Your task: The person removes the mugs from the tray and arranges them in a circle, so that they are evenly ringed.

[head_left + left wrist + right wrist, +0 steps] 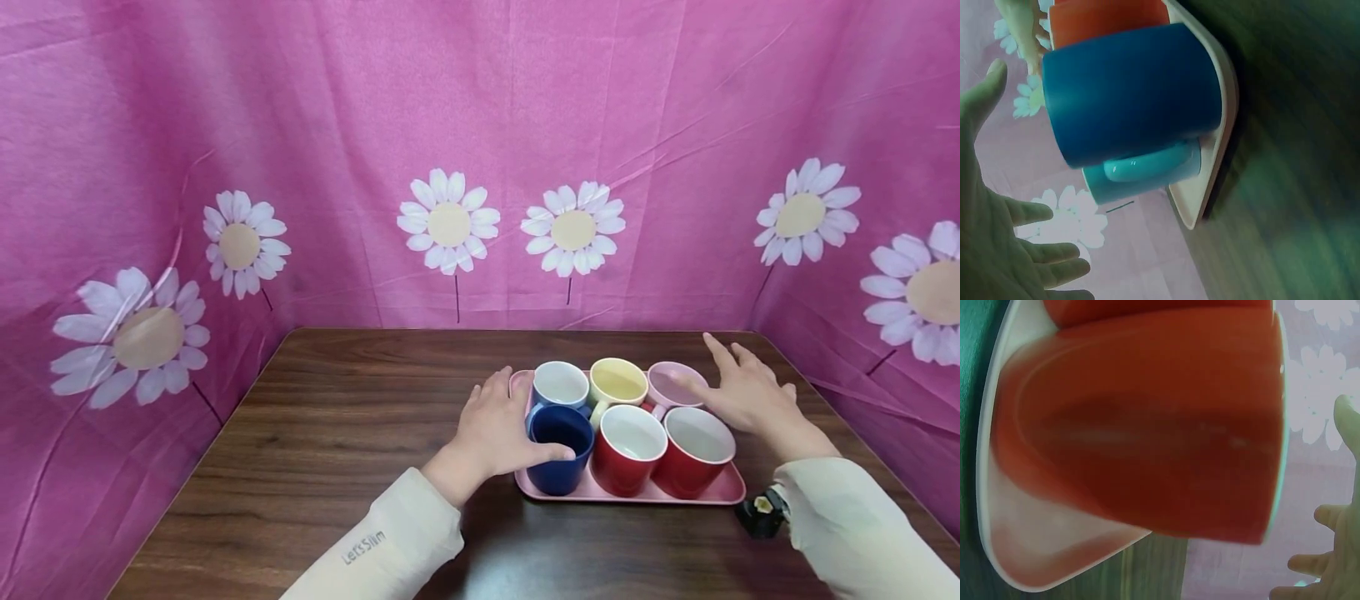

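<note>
A pink tray (pixel 731 490) bears several mugs in two rows. Its back row has a light blue mug (pixel 561 384), a yellow mug (pixel 618 381) and a pink mug (pixel 673 385). In front stand a dark blue mug (pixel 558 467), a red mug (pixel 624 467) with a white inside and another red mug (pixel 1147 431) at the right. My left hand (pixel 495 427) hovers at the tray's left end with fingers spread, apart from the dark blue mug in the left wrist view. To the right, my right hand (pixel 753 398) is raised beside the mugs, fingers spread and holding nothing.
The tray lies on a dark wooden table (pixel 360 450), right of its middle. Pink cloth (pixel 337 167) printed with white daisies hangs behind and along both sides. A black wrist device (pixel 761 512) shows below the right sleeve.
</note>
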### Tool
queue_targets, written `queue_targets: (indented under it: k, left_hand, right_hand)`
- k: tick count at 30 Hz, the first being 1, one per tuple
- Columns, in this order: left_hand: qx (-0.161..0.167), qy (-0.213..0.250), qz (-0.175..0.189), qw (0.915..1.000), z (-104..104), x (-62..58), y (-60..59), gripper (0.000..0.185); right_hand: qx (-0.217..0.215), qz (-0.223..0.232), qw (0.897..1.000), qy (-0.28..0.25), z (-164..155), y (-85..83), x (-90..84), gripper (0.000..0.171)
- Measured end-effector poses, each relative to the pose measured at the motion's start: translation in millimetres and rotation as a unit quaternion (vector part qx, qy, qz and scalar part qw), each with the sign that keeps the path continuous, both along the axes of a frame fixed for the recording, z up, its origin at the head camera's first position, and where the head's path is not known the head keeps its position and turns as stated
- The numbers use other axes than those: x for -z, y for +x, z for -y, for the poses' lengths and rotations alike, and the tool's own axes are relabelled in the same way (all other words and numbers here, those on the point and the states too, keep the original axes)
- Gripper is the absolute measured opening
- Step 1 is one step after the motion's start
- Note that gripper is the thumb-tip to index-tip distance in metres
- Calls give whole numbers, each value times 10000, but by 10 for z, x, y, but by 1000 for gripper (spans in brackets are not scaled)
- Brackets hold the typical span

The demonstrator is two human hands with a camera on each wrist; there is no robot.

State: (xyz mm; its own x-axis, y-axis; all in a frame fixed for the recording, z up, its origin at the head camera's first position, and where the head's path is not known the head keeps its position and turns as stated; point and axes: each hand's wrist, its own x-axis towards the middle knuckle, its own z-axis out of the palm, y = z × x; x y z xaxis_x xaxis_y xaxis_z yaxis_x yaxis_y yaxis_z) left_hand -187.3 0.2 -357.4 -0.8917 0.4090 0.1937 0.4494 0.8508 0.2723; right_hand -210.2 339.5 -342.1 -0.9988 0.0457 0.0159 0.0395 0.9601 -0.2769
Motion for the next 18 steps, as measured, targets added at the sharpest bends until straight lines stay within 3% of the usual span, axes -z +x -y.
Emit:
queue_targets:
  k: [5,11,18]
  left_hand:
    - [101,320,-68,9994,-63,52,26,109]
    - [-118,511,254,9983,-128,114,58,109]
    - [-341,703,195,9967,-175,204,71,110]
  right_hand:
    - [50,74,10000,-24,-120,-15,46,95]
    - [-31,26,9996,-284,-245,-36,110,94]
    - [-5,56,9982,-602,-356,-24,184,90]
